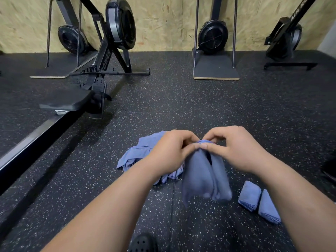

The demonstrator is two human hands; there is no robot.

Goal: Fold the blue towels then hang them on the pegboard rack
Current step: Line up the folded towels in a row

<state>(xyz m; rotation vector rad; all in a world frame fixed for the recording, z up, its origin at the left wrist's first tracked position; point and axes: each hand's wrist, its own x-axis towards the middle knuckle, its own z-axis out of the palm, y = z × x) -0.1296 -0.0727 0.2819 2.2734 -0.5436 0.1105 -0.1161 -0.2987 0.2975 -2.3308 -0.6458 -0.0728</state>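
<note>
The left hand [169, 151] and right hand [240, 148] meet side by side, fingers [214, 147] curled and clamped on the top edge of one soft blue cloth towel [201, 175], which hangs above the black speckled rubber floor [181, 99]. A crumpled heap of blue towels [138, 153] lies behind the left hand. Two folded blue towels [250, 195] lie touching at the right.

The held towel [203, 179] hangs blurred; the left forearm [127, 188] hides part of the towel heap [134, 155].

Two folded towels [249, 195] [268, 210], one held towel [200, 175], one heap [134, 155], four exercise machines [71, 39] [120, 22] [212, 35] [283, 40].
</note>
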